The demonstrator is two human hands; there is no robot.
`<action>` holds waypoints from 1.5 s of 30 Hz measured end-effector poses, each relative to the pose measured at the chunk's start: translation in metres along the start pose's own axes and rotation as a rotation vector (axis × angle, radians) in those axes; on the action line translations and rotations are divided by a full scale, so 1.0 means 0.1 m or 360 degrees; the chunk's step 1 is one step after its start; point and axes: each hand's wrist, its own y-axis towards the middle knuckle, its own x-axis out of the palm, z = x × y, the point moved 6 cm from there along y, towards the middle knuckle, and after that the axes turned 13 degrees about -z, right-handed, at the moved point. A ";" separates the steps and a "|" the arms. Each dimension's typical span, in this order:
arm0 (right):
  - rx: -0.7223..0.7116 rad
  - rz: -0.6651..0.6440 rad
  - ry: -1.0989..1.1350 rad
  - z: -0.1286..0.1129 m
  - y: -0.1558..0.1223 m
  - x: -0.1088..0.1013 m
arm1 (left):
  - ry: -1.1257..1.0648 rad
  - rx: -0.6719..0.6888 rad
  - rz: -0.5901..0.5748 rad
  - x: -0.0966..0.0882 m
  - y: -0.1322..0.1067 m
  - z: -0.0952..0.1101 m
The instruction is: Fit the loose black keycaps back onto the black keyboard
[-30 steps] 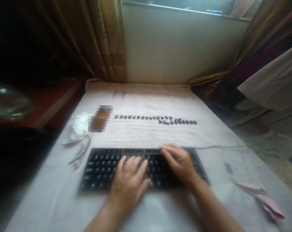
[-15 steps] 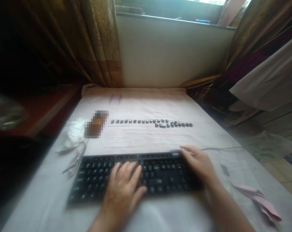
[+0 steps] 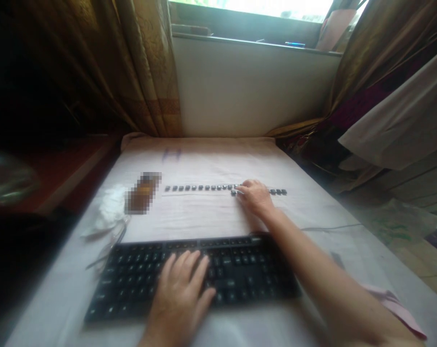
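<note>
A black keyboard [image 3: 236, 282] lies along the near part of the cloth-covered table. My left hand [image 3: 184, 289] rests flat on its middle keys, fingers slightly spread and thumb apart. Beyond it, small dark keycaps [image 3: 194, 188] sit in a long row, with a second short row of keycaps [image 3: 279, 192] at the right. My right hand [image 3: 256, 195] reaches over the right part of these rows, its fingers bent and drawn together at the caps. Whatever is between its fingertips is too small to make out, and it covers several caps.
Left of the rows are a blurred-out brown item [image 3: 143, 193], a crumpled white cloth or bag [image 3: 110, 207] and a thin dark tool-like item [image 3: 101, 258]. A cable [image 3: 330, 227] runs right. Pink cloth [image 3: 395, 306] lies at the near right. Curtains [image 3: 149, 62] hang behind.
My right hand has moved from the keyboard's upper right corner forward to the keycap rows. The left hand stays on the keyboard. The view has tilted up slightly.
</note>
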 end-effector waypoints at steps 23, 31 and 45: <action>-0.0114 0.0010 -0.0008 -0.21 -0.02 -0.01 | -0.0026 -0.0029 -0.0049 -0.02 -0.01 0.01; -0.0729 -0.0102 0.0709 -0.93 -1.10 -0.05 | -0.0054 -0.0008 -0.0044 -0.01 0.00 0.03; -0.0694 -0.0075 0.0616 -1.11 -1.18 0.04 | -0.0083 -0.0012 -0.0100 -0.04 0.05 0.05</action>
